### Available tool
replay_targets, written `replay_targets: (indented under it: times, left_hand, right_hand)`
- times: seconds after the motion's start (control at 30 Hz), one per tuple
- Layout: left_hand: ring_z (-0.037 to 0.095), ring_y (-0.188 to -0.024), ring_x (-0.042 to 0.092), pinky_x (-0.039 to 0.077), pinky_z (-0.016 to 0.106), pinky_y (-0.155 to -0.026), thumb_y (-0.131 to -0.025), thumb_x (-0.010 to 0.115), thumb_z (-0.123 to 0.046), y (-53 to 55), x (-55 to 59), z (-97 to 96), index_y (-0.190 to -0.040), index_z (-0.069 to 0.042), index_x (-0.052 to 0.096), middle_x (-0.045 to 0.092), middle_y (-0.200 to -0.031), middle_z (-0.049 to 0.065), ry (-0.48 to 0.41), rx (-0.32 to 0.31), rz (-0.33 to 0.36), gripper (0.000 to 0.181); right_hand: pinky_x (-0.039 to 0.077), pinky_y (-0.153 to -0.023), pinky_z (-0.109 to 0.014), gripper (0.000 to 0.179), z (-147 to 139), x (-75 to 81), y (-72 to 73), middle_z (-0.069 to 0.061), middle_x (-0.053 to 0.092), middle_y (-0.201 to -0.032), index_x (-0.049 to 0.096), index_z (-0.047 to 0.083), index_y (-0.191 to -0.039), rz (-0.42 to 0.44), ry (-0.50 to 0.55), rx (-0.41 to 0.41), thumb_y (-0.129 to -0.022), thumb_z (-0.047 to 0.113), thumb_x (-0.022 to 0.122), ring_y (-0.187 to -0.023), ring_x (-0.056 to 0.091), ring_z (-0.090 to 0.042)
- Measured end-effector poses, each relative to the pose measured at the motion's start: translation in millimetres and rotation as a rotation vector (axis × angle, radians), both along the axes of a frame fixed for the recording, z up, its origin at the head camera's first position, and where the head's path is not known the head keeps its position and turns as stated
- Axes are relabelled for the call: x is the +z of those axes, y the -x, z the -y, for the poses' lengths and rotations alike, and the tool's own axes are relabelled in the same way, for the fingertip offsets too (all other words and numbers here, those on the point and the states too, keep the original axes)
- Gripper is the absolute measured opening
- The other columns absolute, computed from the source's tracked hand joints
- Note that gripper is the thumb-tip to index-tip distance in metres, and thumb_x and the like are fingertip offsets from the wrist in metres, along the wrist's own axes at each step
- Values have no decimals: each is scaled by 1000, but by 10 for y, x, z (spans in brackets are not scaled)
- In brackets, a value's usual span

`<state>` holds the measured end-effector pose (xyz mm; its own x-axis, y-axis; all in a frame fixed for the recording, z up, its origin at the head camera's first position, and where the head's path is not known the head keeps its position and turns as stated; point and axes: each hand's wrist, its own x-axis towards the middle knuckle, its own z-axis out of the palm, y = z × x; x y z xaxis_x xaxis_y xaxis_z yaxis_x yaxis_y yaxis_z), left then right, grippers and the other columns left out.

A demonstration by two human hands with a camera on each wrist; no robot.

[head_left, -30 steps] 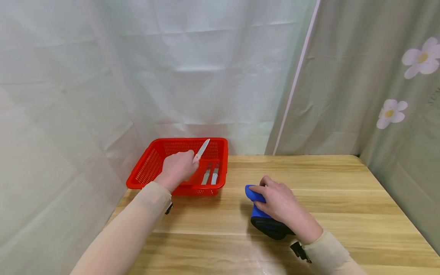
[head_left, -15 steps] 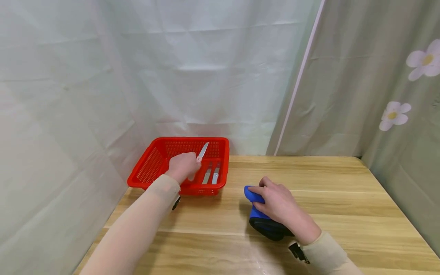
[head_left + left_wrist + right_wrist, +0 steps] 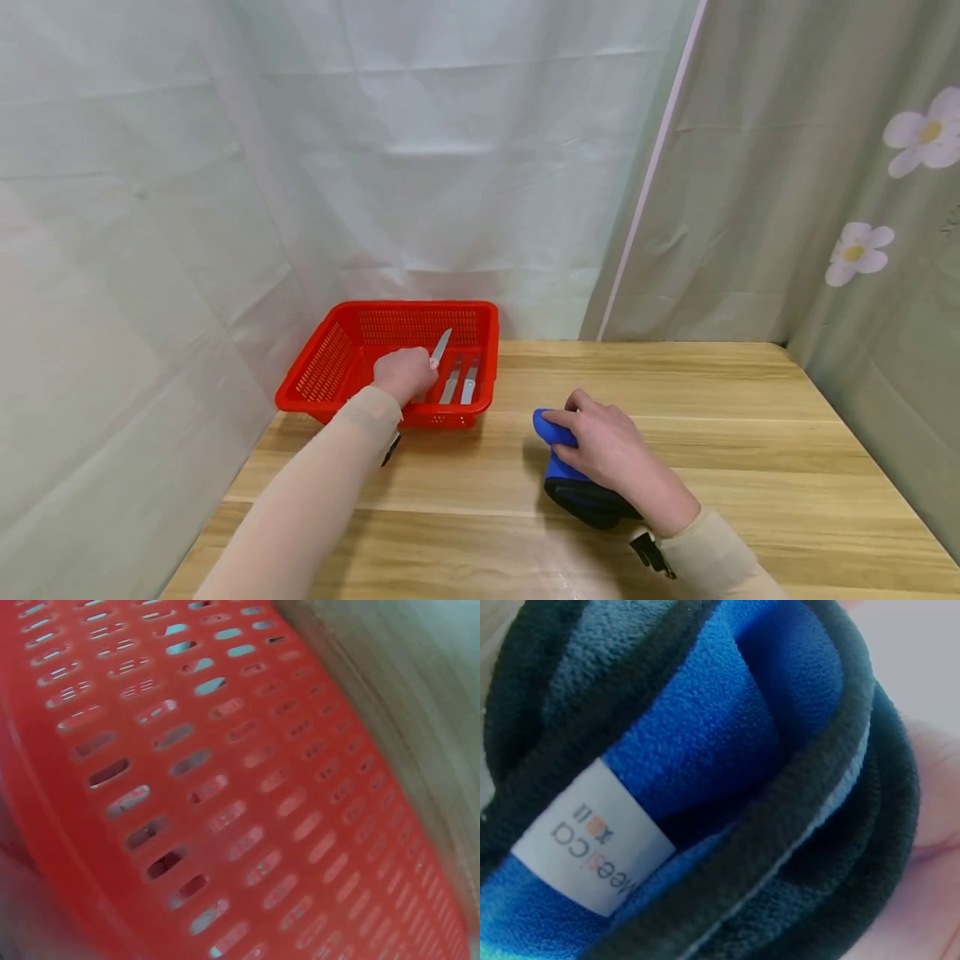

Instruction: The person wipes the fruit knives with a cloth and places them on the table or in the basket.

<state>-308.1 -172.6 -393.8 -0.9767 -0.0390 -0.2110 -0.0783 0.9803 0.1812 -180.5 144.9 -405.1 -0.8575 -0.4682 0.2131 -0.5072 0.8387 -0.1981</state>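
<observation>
Inside the red basket (image 3: pixel 420 306), my left hand (image 3: pixel 405 372) grips a small knife (image 3: pixel 442 343) by its pale pink handle, blade tilted up and away. To its right, two more knives (image 3: pixel 451 385) with light handles lie side by side on the basket floor. The perforated basket wall (image 3: pixel 259 787) fills the left wrist view and mostly hides that hand. Over the table, my right hand (image 3: pixel 607 437) pinches a rolled blue cloth (image 3: pixel 564 468) with black edging between thumb and fingers. The right wrist view shows the cloth's folds and its white label (image 3: pixel 592 838).
The basket stands at the back left of the wooden table (image 3: pixel 720 433). Pale curtains (image 3: pixel 450 167) hang close behind the table and along both its sides.
My left hand has moved slightly right and lowered the knife deeper into the basket. The right hand and the cloth have stayed almost in place.
</observation>
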Motion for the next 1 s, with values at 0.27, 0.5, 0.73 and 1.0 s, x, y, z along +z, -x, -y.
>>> replay_targets:
  times: [0.27,0.5,0.73,1.0]
  left_hand:
    - [27,-80,67,58,41,-80,-100,80,-33,43,-121,31,-96,-10,75,72,-86,8,-8,6,-9,24]
    - [26,-81,67,57,43,-80,-98,81,-32,93,-207,85,-91,-11,76,71,-85,7,-6,1,26,23]
    - [27,-85,65,54,45,-85,-97,80,-26,82,-232,94,-100,-7,79,71,-87,7,2,-12,51,19]
    - [26,-85,64,54,44,-84,-94,78,-20,93,-271,52,-95,-8,78,71,-87,7,14,-13,72,12]
  right_hand:
    - [57,-76,-45,45,-14,-3,-3,-8,63,-109,80,15,-134,-10,-6,-2,-91,20,92,-84,65,-23]
    - [57,-79,-48,45,-1,-25,8,-8,64,-110,80,13,-135,8,-2,3,-92,20,92,-87,66,-23]
    - [56,-77,-46,47,-12,-54,2,-6,63,-110,80,15,-135,19,-5,-21,-91,21,93,-86,65,-22]
    - [56,-77,-48,45,-5,-129,2,-8,63,-112,80,14,-134,61,-11,-25,-92,22,93,-82,64,-23]
